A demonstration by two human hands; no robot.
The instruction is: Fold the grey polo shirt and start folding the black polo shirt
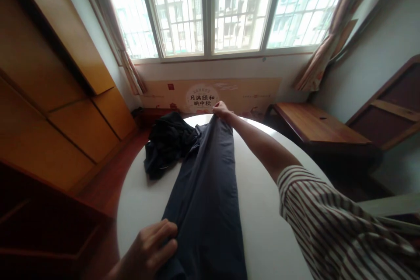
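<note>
Navy trousers point(203, 210) lay lengthwise on the round white worktop point(265, 218). My right grip point(221, 110) was pinched on their far end, my left grip point(149, 245) clamped on the near end. Uneven pulling could have twisted them or dragged the bunched black garment point(167, 144) off the worktop.

Text: 月满颐和 映中秋 | On: round cream badge point(202, 98) | Of: printed tan board point(251, 95) | Place: below window

Right hand point(222, 110) reaches far (arm point(262, 140) outstretched), left hand point(147, 245) curls close.
</note>
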